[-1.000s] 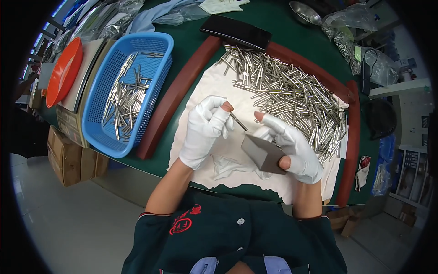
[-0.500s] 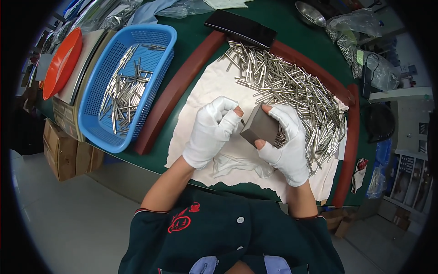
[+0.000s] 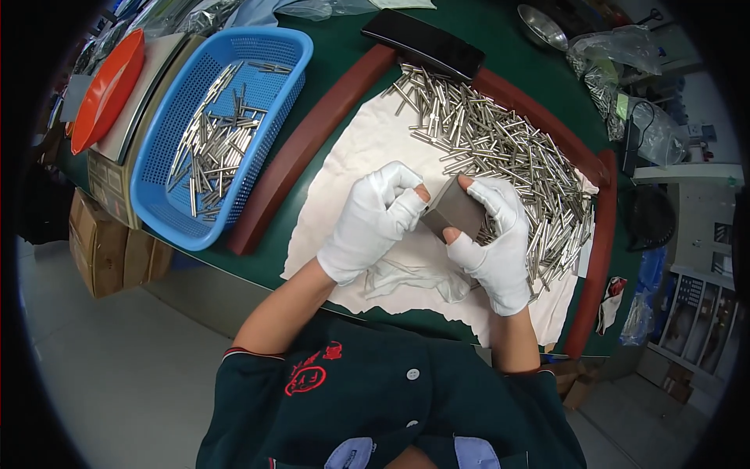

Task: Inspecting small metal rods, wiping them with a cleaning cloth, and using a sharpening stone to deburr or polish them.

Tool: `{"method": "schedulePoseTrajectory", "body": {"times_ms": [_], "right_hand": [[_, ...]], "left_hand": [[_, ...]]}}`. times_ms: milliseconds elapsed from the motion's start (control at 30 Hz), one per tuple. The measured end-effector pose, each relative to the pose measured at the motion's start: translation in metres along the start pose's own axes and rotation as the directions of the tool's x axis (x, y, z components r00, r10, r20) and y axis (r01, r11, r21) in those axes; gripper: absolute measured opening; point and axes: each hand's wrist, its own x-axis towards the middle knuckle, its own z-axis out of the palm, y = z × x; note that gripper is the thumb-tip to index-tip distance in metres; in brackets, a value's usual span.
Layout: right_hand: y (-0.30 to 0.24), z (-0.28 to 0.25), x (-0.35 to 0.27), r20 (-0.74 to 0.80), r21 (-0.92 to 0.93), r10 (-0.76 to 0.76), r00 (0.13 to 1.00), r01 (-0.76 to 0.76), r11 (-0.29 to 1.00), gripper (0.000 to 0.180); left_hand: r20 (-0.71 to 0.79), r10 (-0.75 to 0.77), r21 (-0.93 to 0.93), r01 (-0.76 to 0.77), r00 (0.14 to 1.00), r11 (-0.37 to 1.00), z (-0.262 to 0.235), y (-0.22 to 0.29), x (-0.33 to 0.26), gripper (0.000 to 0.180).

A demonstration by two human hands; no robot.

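- Nearest the camera is the person's dark green jacket (image 3: 375, 399), with both bare forearms reaching away from it over the table edge.
- The left hand (image 3: 373, 220), in a white glove, is curled into a loose fist, its thumb and fingers pressed against the near-left corner of a small grey block (image 3: 455, 209); whether anything thin is pinched between them cannot be told.
- The right hand (image 3: 494, 242), gloved too with bare fingertips, is clamped on the grey block, thumb on its near edge and forefinger on its far edge.
- The two hands meet at the block, which is held just above a crumpled white cloth (image 3: 375, 148).
- The cloth lies on a green table (image 3: 500, 31), bounded by a reddish-brown curved rim (image 3: 312, 141).
- Right of and beyond the hands, a heap of short metal pins (image 3: 508, 148) covers the cloth.
- To the far left a blue plastic basket (image 3: 168, 211) holds more such pins, with an orange dish (image 3: 105, 90) past it.
- Cardboard boxes (image 3: 98, 250) stand on the grey floor, left.
- A black flat case (image 3: 422, 43) lies at the far rim.
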Motion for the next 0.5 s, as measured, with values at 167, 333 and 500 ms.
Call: {"method": "schedulePoseTrajectory", "body": {"times_ms": [167, 333, 500], "right_hand": [[-0.006, -0.002, 0.000, 0.024, -0.005, 0.029, 0.999, -0.029, 1.000, 0.056], [0.004, -0.008, 0.002, -0.098, 0.003, 0.149, 0.984, -0.150, 0.989, 0.052], [-0.018, -0.020, 0.004, 0.216, 0.639, 0.429, 0.877, -0.459, 0.617, 0.066]], "left_hand": [[-0.014, 0.005, -0.043, -0.005, 1.000, 0.999, 0.001, -0.003, 0.000, 0.010], [0.042, -0.069, -0.091, 0.073, 0.997, 0.993, -0.006, 0.000, 0.003, 0.012], [-0.011, -0.162, -0.101, 0.160, 0.987, 0.982, -0.002, 0.007, 0.005, 0.015]]}}
